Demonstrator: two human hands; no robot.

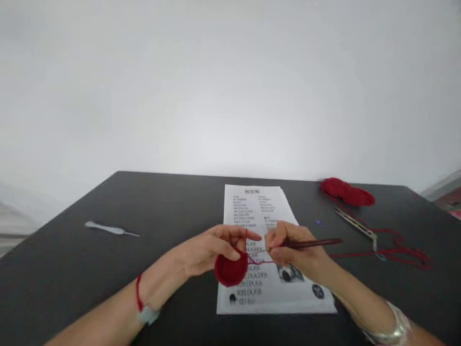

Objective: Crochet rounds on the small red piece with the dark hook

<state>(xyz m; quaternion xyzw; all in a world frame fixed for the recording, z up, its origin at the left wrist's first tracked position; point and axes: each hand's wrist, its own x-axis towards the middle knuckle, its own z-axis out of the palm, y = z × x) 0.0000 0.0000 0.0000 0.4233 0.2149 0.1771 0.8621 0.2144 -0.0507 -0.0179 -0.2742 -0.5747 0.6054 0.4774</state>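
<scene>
My left hand (209,251) pinches a small round red crocheted piece (231,269) and holds it just above a printed pattern sheet (260,205). A strand of red yarn runs over its forefinger. My right hand (293,250) is closed on a dark crochet hook (312,243), whose tip points left into the edge of the red piece. Both hands hover over the middle of the sheet, nearly touching.
A dark table (108,269) carries a ball of red yarn (347,192) at the back right, loose red yarn (399,252) trailing from it, metal scissors or tweezers (356,226), a tiny purple marker (319,222), and a pale-handled tool (110,229) at the left. A white wall rises behind.
</scene>
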